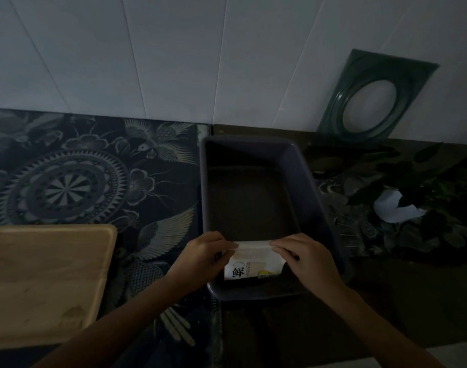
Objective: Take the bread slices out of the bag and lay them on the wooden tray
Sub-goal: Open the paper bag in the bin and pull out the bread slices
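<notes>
Fingers of both hands were pinched on the folded top edge of the white printed bread bag, the left hand at its left corner and the right hand at its right corner. Around them, the dark patterned cloth covered the counter. On it, the pale wooden tray with rounded corners lay at the left, bare, well apart from the bag. The dark rectangular plastic tub stood in the middle, and the bag stood upright inside it at the near end.

In my judgement, the bag could tear crookedly or tip over if the two hands pulled unevenly, and the soft slices could be crushed by a hard grip.

Dim light hid much: no bread slices were visible, the seal type was unclear, and the tray's left side was cut off.
</notes>
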